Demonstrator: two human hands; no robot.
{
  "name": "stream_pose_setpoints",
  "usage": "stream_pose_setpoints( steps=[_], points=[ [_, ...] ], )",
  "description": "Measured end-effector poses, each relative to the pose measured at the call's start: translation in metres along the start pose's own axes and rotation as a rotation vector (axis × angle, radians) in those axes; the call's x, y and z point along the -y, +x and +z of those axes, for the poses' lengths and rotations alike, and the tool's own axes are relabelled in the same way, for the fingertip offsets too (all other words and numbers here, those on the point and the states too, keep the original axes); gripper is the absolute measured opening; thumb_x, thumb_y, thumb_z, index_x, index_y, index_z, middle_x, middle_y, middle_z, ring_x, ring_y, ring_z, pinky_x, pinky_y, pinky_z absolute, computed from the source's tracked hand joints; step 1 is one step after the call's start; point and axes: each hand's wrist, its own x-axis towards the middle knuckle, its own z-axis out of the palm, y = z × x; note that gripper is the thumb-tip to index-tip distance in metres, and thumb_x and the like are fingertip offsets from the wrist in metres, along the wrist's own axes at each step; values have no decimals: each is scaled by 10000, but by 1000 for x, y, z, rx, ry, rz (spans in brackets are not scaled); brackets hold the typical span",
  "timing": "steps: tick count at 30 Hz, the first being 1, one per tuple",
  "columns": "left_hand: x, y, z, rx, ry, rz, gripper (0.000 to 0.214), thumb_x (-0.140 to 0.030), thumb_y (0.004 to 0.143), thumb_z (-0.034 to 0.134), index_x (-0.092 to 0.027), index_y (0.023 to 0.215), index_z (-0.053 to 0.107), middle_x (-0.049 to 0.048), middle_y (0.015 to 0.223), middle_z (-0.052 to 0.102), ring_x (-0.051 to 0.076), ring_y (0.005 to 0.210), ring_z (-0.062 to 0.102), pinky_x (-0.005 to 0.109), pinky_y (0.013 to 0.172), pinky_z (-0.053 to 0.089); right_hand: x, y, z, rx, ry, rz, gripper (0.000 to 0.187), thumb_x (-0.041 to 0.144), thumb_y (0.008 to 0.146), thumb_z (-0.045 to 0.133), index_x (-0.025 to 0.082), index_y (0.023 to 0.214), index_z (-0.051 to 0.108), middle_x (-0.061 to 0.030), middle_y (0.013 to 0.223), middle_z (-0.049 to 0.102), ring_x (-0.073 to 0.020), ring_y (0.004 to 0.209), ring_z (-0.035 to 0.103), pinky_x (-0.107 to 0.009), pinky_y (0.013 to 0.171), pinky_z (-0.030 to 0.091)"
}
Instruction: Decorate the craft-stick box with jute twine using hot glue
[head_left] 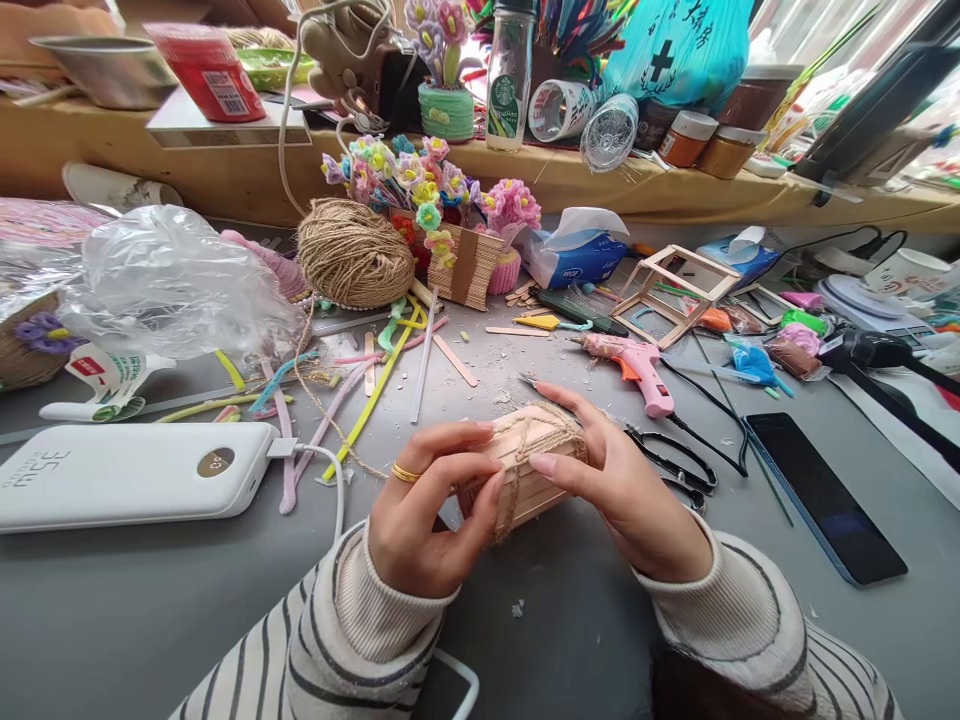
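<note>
A small box of wooden craft sticks (551,505), bound with jute twine (521,450), is tilted above the grey table in front of me. My right hand (637,490) grips its right side, thumb on the near face and index finger along the far edge. At the box's left end, my left hand (435,515) pinches thumb and fingers together on the twine; the exact pinch point is partly hidden. From there a strand runs left and back toward a large ball of jute twine (356,253).
A pink glue gun (634,365), black scissors (679,465) and a phone (829,495) lie to the right. On the left are a white power bank (135,475) with its cable and crumpled clear plastic (180,285). Loose sticks and pipe cleaners (382,380) litter the middle.
</note>
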Motion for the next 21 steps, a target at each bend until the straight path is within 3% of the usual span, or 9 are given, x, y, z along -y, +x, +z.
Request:
stream_pose_setpoints(
  steps=[21],
  points=[
    [0,0,0,-3,16,-7,137,-37,734,563,-140,825,568,76,943,594,140,876,599,263,753,533,0,-2,-1,4,-24,4,683,262,679,702,234,1267,356,-38,988,636,-170,907,605,-294,801,476]
  ],
)
